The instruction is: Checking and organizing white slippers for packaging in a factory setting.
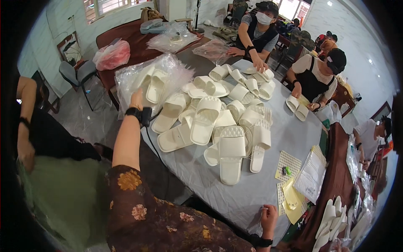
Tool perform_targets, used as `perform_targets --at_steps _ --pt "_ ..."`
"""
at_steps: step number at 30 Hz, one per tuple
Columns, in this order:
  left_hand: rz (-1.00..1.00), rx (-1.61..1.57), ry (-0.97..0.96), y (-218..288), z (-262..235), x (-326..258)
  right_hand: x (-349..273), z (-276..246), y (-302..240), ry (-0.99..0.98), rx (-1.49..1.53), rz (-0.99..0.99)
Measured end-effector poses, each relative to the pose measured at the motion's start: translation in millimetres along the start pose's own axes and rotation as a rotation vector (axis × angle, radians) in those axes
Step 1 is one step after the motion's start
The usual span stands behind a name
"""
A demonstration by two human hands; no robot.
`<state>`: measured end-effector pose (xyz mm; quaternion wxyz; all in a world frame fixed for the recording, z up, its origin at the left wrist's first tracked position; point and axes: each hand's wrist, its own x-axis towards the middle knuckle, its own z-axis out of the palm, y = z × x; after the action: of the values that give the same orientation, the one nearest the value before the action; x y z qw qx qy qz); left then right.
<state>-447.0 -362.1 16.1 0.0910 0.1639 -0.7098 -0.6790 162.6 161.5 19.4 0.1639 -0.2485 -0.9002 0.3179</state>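
Observation:
At the table's left, my left hand [137,99] grips the end of a cream slipper [144,79]. A second cream slipper [158,86] lies right beside it, both over a heap of clear plastic bags [178,69]. My right hand [269,217] is near the table's front edge with its fingers curled; whether something small is between them I cannot make out. Between my hands a loose pile of cream slippers [205,119] covers the middle of the grey-covered table [189,176]. One slipper pair [232,153] lies at the pile's near side.
Sticker sheets [288,164], a yellow sheet [292,195] and a pack of white bags [310,172] lie at the right. Across the table, one person's hand [260,65] touches slippers; another person holds a slipper pair [297,108]. A chair [77,73] stands left.

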Motion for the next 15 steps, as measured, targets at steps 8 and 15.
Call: perform_targets --at_steps 8,15 --pt "0.488 0.556 0.198 -36 5 -46 -3 -10 -6 -0.029 -0.034 -0.041" --pt "0.563 0.157 -0.257 14 94 -191 -13 -19 -5 0.055 0.049 0.078"
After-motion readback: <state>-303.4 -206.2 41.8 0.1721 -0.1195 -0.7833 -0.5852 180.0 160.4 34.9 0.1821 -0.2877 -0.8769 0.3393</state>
